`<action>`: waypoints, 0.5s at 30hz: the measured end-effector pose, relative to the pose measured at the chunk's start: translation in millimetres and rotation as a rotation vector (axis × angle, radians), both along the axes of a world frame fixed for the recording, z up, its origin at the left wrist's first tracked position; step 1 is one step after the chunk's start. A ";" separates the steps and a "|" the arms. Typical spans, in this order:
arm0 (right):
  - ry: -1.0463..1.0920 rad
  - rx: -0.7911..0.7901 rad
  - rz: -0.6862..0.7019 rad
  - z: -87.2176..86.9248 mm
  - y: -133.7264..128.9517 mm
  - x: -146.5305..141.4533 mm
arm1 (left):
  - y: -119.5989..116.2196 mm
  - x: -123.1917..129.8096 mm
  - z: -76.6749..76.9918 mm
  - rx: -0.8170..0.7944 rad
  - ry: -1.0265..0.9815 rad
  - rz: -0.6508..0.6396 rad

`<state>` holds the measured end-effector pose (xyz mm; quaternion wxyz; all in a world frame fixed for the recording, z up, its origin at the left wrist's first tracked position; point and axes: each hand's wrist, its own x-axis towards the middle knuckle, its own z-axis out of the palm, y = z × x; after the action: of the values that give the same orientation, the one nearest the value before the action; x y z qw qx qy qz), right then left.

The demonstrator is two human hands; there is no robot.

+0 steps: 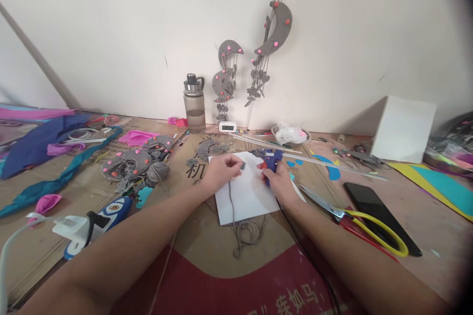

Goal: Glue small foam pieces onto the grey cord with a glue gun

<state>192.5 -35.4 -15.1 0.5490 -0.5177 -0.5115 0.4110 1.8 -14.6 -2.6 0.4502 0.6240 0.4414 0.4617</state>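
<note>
My right hand [276, 175] grips a blue hot glue gun [273, 158], its nozzle pointing left over a white sheet of paper [244, 204]. A black cord runs from it down toward the table's front. Across from it, my left hand [224, 171] pinches a small grey felt piece [243, 165] between thumb and fingertips. Grey yarn [232, 197] hangs below that hand, crosses the paper and ends in loose coils on the cardboard. The felt piece and the nozzle are apart. Small grey pieces [256, 153] lie at the paper's far edge.
Yellow-and-red handled scissors [364, 229] and a black phone [380, 214] lie at right. A pile of grey moons and yarn [138, 162] and a white plug [72, 226] sit at left. Behind stand a water bottle [194, 108] and a small digital clock [227, 127]; moon mobiles [283, 24] hang above.
</note>
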 end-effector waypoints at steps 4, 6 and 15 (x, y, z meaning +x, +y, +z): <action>0.008 -0.005 -0.007 0.9 -1.2 -1.6 | 30.0 -16.9 -0.2 -0.088 -0.022 0.192; -0.007 -0.011 -0.012 2.3 -2.1 -2.3 | 43.1 -22.8 -0.5 -0.052 0.004 0.193; 0.000 0.013 -0.016 2.6 -2.3 -3.4 | 37.9 -27.1 28.8 0.094 -0.564 0.212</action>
<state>189.1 -37.6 -12.5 0.5557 -0.5182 -0.5100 0.4031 -25.3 23.3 26.2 0.4749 0.4417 0.3396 0.6811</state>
